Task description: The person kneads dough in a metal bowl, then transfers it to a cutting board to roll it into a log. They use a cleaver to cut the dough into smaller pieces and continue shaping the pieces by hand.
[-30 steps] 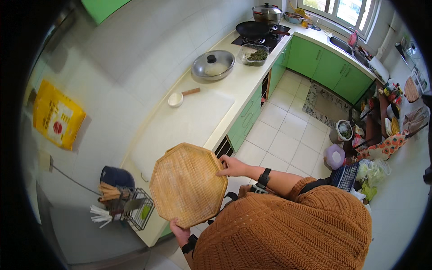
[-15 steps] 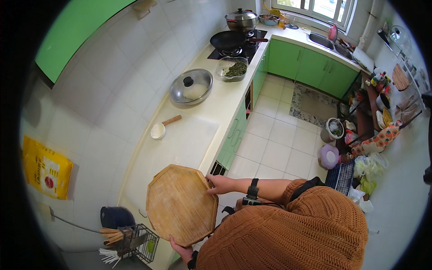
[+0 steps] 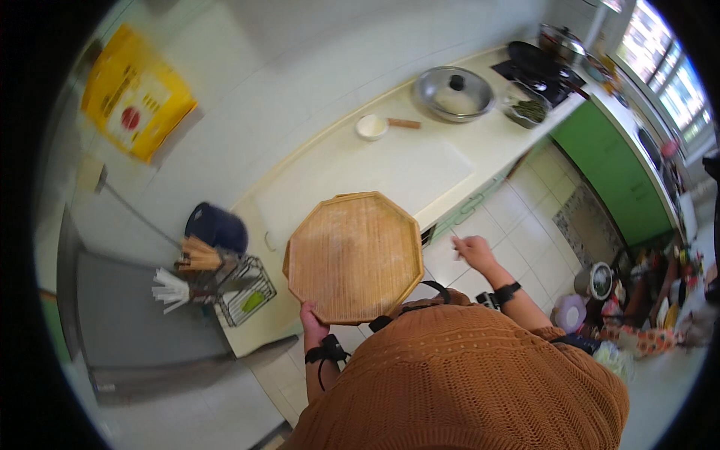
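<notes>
An octagonal wooden tray point(image 3: 354, 255), dusted with pale powder, is held flat at the near side of the counter. A second wooden edge peeks out under its far rim. My left hand point(image 3: 313, 321) grips its near left corner, thumb on top and fingers hidden underneath. Off the tray to the right, above the floor, my right hand point(image 3: 474, 253) has its fingers curled in, with nothing visible in them. Beyond the tray, a white bowl point(image 3: 371, 127) and a wooden rolling pin point(image 3: 405, 124) lie on the counter. A steel bowl with a lid point(image 3: 454, 94) covers something pale.
At the left stand a wire rack point(image 3: 251, 296) with chopsticks point(image 3: 201, 255) and a dark blue container point(image 3: 217, 227). A yellow package point(image 3: 139, 94) hangs on the wall. Farther right are a glass dish of greens point(image 3: 526, 106), a black pan point(image 3: 534, 61) and green cabinets point(image 3: 619, 176).
My right hand has let go of the tray and moved away right. My left hand still holds it. The view has turned left, bringing more of the rack and a grey surface in.
</notes>
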The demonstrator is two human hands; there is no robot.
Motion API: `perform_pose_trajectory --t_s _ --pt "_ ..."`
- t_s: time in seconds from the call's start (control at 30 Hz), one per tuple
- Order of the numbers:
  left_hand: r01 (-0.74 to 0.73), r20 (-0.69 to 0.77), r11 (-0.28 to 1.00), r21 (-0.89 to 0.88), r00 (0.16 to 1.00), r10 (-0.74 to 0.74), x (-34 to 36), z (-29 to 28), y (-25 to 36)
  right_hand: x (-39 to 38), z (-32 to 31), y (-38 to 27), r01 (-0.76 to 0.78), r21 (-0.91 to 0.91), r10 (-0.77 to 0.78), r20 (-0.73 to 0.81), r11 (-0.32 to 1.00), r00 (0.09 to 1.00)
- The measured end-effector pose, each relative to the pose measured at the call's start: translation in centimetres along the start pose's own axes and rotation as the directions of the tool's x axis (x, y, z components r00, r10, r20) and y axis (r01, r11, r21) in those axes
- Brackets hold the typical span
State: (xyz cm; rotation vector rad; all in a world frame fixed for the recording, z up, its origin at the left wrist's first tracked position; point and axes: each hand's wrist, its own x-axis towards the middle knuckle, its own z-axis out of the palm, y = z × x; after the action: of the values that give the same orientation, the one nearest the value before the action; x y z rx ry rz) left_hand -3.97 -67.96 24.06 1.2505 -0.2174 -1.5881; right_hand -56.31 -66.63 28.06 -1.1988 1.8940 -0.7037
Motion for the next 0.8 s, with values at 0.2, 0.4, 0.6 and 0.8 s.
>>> perform_pose_trajectory --t_s 0.2,0.4,0.6,0.8 --pt "-0.012 -0.033 0.997 -0.081 0.999 0.009 -2.1 -2.7 -0.3 -0.6 -1.5 5.7 0.174 -0.051 -0.181 -0.244 0.983 0.953" --pt "-0.034 -0.039 0.988 -0.153 0.999 0.029 -3.5 -3.3 -0.6 0.5 -2.1 4.1 0.205 -0.107 -0.224 -0.214 0.973 0.951" --pt "-0.093 -0.028 0.989 -0.117 0.995 0.09 -4.0 -3.4 -0.2 1.2 -1.2 2.0 0.207 0.059 -0.199 -0.12 0.977 0.973" --pt "-0.086 0.014 0.987 -0.137 0.996 0.089 -4.1 -3.0 0.4 -0.5 -0.2 -0.8 0.002 0.204 -0.023 0.097 0.979 0.995"
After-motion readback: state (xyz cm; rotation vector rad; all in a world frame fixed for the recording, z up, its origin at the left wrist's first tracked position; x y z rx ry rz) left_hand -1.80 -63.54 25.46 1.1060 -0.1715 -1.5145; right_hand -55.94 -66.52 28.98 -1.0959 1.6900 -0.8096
